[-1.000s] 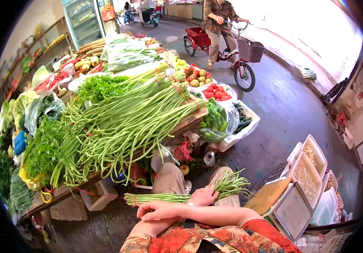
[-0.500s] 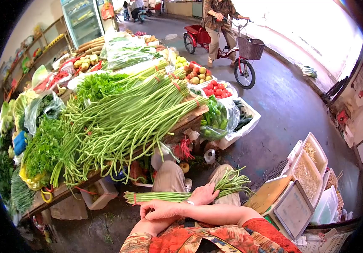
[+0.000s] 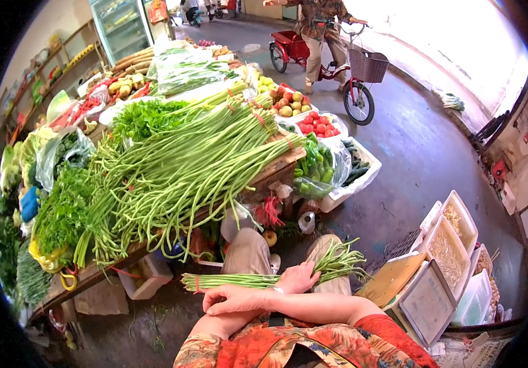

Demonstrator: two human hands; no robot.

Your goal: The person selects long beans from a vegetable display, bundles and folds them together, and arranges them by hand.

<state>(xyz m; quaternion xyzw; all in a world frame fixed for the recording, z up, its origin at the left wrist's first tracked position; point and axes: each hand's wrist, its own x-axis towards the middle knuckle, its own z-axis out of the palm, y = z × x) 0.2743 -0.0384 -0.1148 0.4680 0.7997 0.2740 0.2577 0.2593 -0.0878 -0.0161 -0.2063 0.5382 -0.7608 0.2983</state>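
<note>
A bundle of long beans (image 3: 230, 281), tied with a red band near its left end, lies across my knees. My left hand (image 3: 298, 278), with a white band at its wrist, lies over the bundle, its fingers curled round the stalks. The loose ends (image 3: 340, 262) fan out to the right. My forearms are crossed. Resting over my left forearm, my right hand (image 3: 233, 300) has loosely bent fingers, and nothing shows in it. Ahead, a big pile of long beans (image 3: 196, 162) covers the wooden stall table (image 3: 270, 176).
Tomatoes (image 3: 319, 126), bagged green peppers (image 3: 314, 168) and a white foam box (image 3: 362, 179) of cucumbers stand at the stall's right end. Beside me are a scale (image 3: 426, 303) and white tubs (image 3: 448, 250). A person straddles a red tricycle (image 3: 358, 101) in the aisle.
The person on the tricycle has lifted one hand from the handlebar and stretched that arm out to the left. The view has shifted slightly. My hands stay almost where they were.
</note>
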